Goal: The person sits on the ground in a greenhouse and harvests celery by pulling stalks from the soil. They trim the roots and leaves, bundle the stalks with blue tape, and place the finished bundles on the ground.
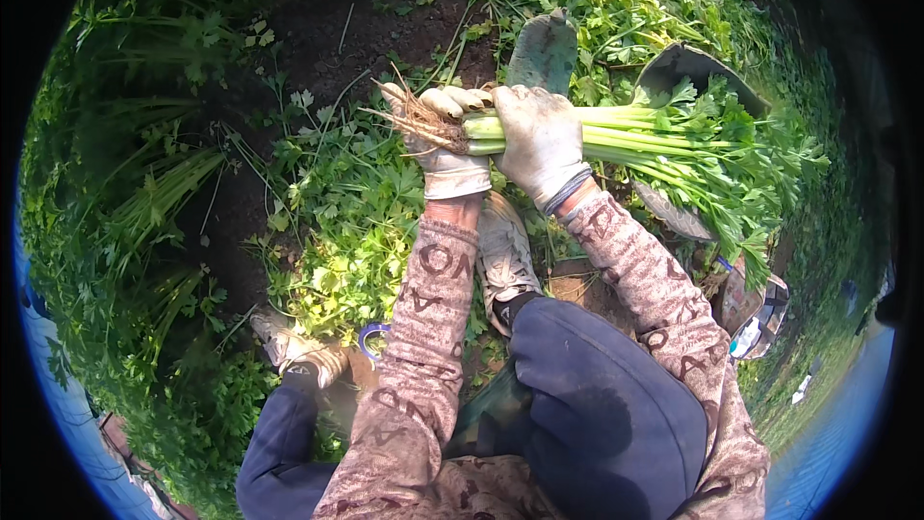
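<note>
A bunch of celery lies level across both my hands, its leaves to the right and its brown roots to the left. My left hand, in a soiled white glove, is closed around the root end from below. Just beside it, my right hand grips the lower stalks, also in a soiled white glove. The left palm is hidden behind the roots and stalk bases. Beyond the right hand stands a dark green, curved flat piece; I cannot tell what it belongs to.
Celery plants grow on the left beside bare soil. Loose celery leaves cover the ground. A dark curved sheet rises behind the bunch. A blue tape roll lies near my left shoe; a bag sits at right.
</note>
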{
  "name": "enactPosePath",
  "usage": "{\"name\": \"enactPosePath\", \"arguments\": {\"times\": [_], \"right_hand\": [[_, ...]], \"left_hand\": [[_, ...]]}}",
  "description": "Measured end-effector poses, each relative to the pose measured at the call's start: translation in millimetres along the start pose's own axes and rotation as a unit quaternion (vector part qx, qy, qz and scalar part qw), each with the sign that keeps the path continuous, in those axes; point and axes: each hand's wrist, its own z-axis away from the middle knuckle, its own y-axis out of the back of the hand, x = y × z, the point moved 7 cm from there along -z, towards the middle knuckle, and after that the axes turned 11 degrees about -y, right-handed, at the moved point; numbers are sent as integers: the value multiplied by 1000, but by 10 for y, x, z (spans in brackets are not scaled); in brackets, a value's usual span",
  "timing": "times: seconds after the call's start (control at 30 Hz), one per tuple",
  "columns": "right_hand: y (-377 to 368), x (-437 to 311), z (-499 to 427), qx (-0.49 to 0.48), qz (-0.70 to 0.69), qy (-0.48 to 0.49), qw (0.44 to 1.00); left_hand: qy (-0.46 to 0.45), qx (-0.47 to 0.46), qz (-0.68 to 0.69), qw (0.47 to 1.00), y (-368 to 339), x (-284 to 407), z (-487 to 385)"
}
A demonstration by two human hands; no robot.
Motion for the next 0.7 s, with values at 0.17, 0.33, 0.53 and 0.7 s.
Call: {"name": "enactPosePath", "arguments": {"times": [0.17,0.33,0.53,0.7], "right_hand": [[-44,0,-72,-24,-19,13,999],[-51,-61,-95,-49,0,28,998],[-79,-77,-74,-106,19,26,994],[-105,-102,-87,-133,25,18,991]], "left_hand": [[52,-8,39,998,239,-62,-133],[169,-17,-274,946,-130,436,-280],[83,-410,-779,466,-885,555,-68],[129,-386,-883,233,-590,263,-4]]}}
